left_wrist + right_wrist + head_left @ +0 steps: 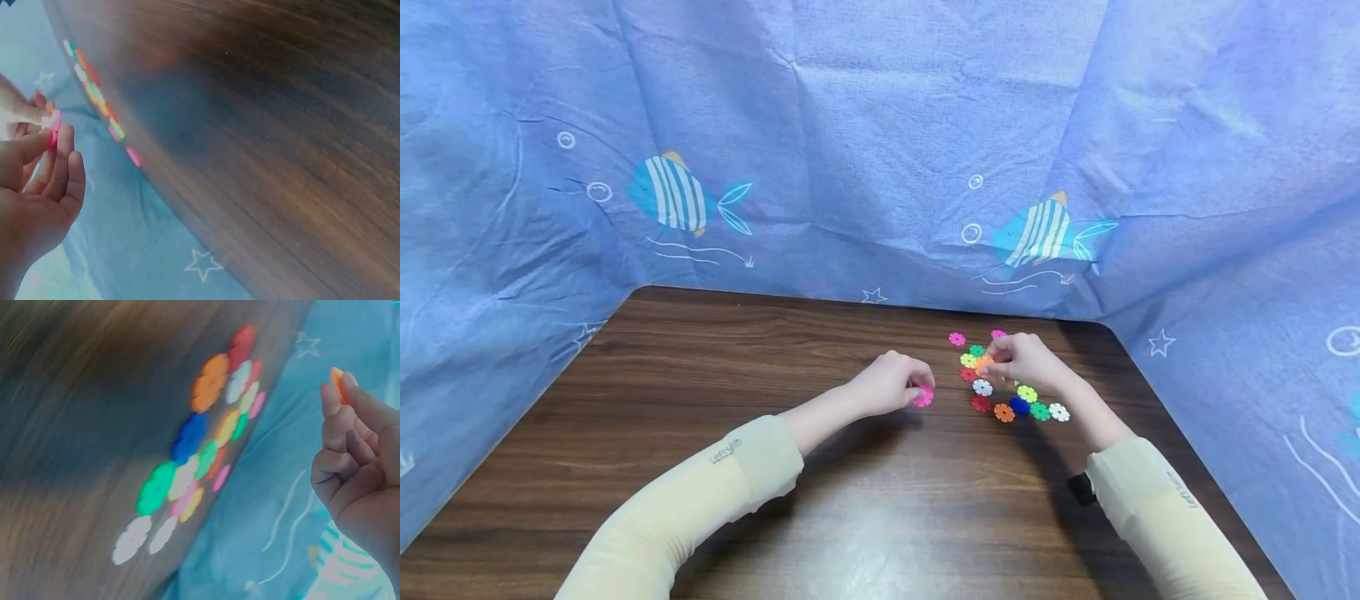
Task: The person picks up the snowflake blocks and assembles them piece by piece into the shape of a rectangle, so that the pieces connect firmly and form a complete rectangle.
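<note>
My left hand (887,385) pinches a pink notched flower-shaped disc (924,397) between thumb and fingers, held above the table left of the scattered discs. In the left wrist view the pink disc shows edge-on at the fingertips, overlapping the other hand behind it. Over the group of discs, my right hand (1028,363) pinches an orange disc (983,366) of the same notched kind. The right wrist view shows only a sliver of this orange disc (337,381) between thumb and forefinger. Part of the group is hidden under the right hand in the head view.
Several loose discs lie flat on the brown wooden table (715,358), among them a blue disc (1019,406), a green disc (1040,412), a white disc (1059,412) and a pink disc (957,339). A blue fish-print curtain (880,125) hangs around the table's back and sides.
</note>
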Tool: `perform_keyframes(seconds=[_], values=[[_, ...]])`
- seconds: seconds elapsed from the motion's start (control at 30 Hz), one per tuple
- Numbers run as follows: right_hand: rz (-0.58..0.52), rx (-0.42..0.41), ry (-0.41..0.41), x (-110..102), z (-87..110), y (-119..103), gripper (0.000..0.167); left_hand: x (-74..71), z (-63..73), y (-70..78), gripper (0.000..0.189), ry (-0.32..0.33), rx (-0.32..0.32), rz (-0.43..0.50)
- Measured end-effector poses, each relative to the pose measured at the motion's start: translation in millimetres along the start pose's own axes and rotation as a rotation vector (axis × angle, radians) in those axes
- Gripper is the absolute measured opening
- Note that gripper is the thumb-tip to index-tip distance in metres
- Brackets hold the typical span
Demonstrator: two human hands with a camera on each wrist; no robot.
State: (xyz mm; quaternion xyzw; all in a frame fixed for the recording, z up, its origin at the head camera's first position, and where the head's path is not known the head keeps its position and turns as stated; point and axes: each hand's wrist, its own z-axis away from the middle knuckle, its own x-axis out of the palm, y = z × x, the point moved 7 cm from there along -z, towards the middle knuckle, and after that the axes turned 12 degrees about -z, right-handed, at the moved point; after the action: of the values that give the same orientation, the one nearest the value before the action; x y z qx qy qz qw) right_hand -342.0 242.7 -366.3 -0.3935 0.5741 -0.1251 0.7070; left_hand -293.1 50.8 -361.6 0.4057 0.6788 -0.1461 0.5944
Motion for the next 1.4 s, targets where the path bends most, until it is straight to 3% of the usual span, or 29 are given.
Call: perform_keyframes(seconds=[0.23,0.67,0.77,0.9,1.17,1.4], values=[[-0.071,-0.068,0.057,3.9,4.4,-35.3,0.018,-31.6,13.5,-7.9,0.012,0.098,-0.141,0.101],[-0.369,-0.082,0.059,28.0,23.0,-90.4,0.031,-82.2,47.1,-19.8,0.009,0.297,-0.272,0.234],[-0.428,-0.076,0.082,33.4,27.2,-97.2,0.032,-85.9,54.3,-19.7,0.009,0.320,-0.276,0.301],[-0.531,-0.079,0.104,40.0,31.1,-103.2,0.033,-87.9,64.0,-18.0,0.010,0.368,-0.270,0.322],[-0.748,-0.090,0.129,48.8,33.2,-110.1,0.035,-92.0,77.1,-9.0,0.009,0.519,-0.226,0.248],[-0.818,-0.079,0.150,54.3,31.3,-113.5,0.037,-89.6,79.8,-3.0,0.009,0.573,-0.201,0.259]])
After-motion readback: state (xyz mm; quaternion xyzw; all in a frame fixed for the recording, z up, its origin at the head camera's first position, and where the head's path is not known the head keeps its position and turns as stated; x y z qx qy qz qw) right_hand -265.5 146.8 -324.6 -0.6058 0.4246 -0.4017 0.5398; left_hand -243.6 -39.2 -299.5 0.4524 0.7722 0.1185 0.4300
